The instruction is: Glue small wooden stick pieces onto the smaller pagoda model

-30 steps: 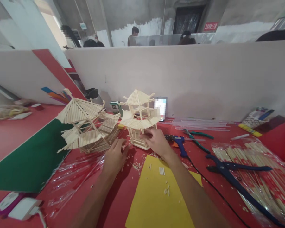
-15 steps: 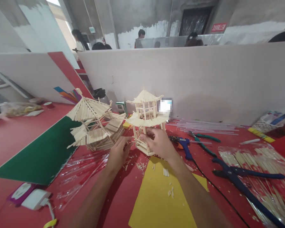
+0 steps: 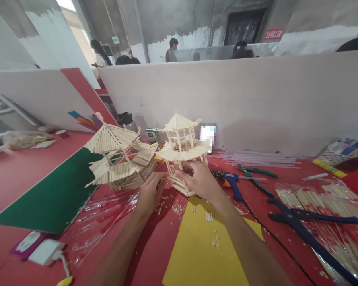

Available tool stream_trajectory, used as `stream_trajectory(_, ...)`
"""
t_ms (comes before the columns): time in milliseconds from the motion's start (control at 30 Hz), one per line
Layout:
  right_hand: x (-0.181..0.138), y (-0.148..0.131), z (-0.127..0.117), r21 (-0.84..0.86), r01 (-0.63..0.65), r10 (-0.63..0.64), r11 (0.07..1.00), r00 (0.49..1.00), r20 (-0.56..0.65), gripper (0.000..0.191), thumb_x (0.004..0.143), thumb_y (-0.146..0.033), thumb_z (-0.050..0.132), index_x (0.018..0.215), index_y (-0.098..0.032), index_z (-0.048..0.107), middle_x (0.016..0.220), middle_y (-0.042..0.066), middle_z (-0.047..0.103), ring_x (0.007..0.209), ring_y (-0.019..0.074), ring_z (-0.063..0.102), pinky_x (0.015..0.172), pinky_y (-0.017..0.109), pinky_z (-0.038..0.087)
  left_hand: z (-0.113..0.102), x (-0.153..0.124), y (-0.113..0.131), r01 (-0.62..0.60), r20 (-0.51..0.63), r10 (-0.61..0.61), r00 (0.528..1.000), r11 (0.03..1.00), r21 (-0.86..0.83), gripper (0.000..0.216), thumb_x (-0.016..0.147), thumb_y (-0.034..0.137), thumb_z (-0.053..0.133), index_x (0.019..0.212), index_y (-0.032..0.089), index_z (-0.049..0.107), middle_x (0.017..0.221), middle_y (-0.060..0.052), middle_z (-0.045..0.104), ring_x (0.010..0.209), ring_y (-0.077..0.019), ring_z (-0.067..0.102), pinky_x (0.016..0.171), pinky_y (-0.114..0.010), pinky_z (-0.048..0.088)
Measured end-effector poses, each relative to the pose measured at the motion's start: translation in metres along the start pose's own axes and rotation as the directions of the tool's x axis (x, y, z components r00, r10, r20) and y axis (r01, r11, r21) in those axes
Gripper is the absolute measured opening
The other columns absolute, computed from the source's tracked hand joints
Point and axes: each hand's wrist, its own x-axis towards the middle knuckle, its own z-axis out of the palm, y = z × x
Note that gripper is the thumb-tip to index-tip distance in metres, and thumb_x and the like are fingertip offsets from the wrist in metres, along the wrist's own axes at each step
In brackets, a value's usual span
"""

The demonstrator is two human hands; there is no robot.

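Note:
A two-tiered model pavilion (image 3: 181, 153) of pale wooden sticks stands on the red table, leaning slightly left. My right hand (image 3: 198, 176) is closed around a front post of its lower storey, thumb and fingers pinched together. At the lower left side of the same model, my left hand (image 3: 150, 190) has its fingers bent in against the frame; the fingertips are partly hidden. Left of my hands sits a second, wider stick pavilion (image 3: 116, 159), its roof tilted. Stick scraps (image 3: 177, 208) litter the table below the model.
Yellow card (image 3: 193, 246) lies in front, with cut stick pieces on it. To the right are a blue glue gun (image 3: 234, 186), green-handled pliers (image 3: 258, 182), large blue cutters (image 3: 298, 222) and bagged sticks (image 3: 340, 238). A green board (image 3: 53, 194) and white plug (image 3: 46, 251) lie left.
The upper part of the held pavilion has tipped a little to the left, while its base stays about where it was. Both hands keep nearly the same place.

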Motion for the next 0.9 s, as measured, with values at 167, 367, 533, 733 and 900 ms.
stream_trajectory(167, -0.0001, 0.0004, -0.0011, 0.010, 0.008, -0.008, 1.000, 1.000, 0.000, 0.020, 0.090, -0.034, 0.059, 0.098, -0.021, 0.072, 0.083, 0.004, 0.073, 0.078, 0.0213, 0.065, 0.072, 0.031, 0.047, 0.0019, -0.0005, -0.0010, -0.006, -0.008, 0.006, 1.000, 1.000, 0.014, 0.019, 0.096, 0.031, 0.051, 0.109, 0.022, 0.062, 0.103, -0.007, 0.069, 0.096, -0.0183, 0.066, 0.086, -0.031, 0.053)
stream_trajectory(367, -0.0006, 0.0000, -0.0018, 0.013, 0.007, -0.007, 1.000, 1.000, 0.001, 0.020, 0.091, -0.034, 0.057, 0.092, -0.020, 0.071, 0.083, 0.005, 0.073, 0.076, 0.0201, 0.064, 0.072, 0.031, 0.046, 0.0022, -0.0007, 0.0001, -0.027, 0.006, 0.027, 1.000, 1.000, 0.016, 0.020, 0.098, 0.028, 0.049, 0.110, 0.023, 0.064, 0.104, -0.006, 0.068, 0.098, -0.0169, 0.065, 0.087, -0.029, 0.052)
stream_trajectory(533, -0.0005, -0.0001, -0.0024, 0.011, 0.004, -0.004, 1.000, 1.000, 0.008, 0.019, 0.091, -0.034, 0.058, 0.091, -0.021, 0.071, 0.084, 0.005, 0.073, 0.077, 0.0205, 0.064, 0.073, 0.032, 0.046, 0.0018, -0.0005, 0.0001, -0.030, 0.002, 0.030, 1.000, 0.999, 0.018, 0.020, 0.097, 0.027, 0.050, 0.111, 0.023, 0.064, 0.102, -0.005, 0.067, 0.096, -0.0168, 0.065, 0.086, -0.029, 0.052)
stream_trajectory(733, -0.0004, 0.0020, -0.0038, 0.015, 0.010, -0.010, 1.000, 1.000, 0.020, 0.019, 0.092, -0.034, 0.057, 0.087, -0.019, 0.068, 0.084, 0.003, 0.072, 0.076, 0.0183, 0.063, 0.071, 0.029, 0.044, 0.0030, -0.0015, -0.0039, -0.026, 0.029, 0.026, 0.999, 1.000, -0.012, 0.019, 0.097, 0.024, 0.049, 0.112, 0.023, 0.062, 0.102, -0.005, 0.066, 0.097, -0.0168, 0.064, 0.085, -0.029, 0.051)
stream_trajectory(900, -0.0001, 0.0010, -0.0043, 0.000, 0.021, -0.021, 1.000, 0.999, 0.033, 0.019, 0.092, -0.035, 0.056, 0.088, -0.020, 0.068, 0.084, 0.004, 0.072, 0.076, 0.0182, 0.062, 0.071, 0.029, 0.044, 0.0031, -0.0010, -0.0051, -0.045, 0.056, 0.045, 0.997, 0.999, -0.008, 0.018, 0.097, 0.023, 0.050, 0.112, 0.022, 0.061, 0.103, -0.005, 0.065, 0.098, -0.0169, 0.063, 0.085, -0.029, 0.050)
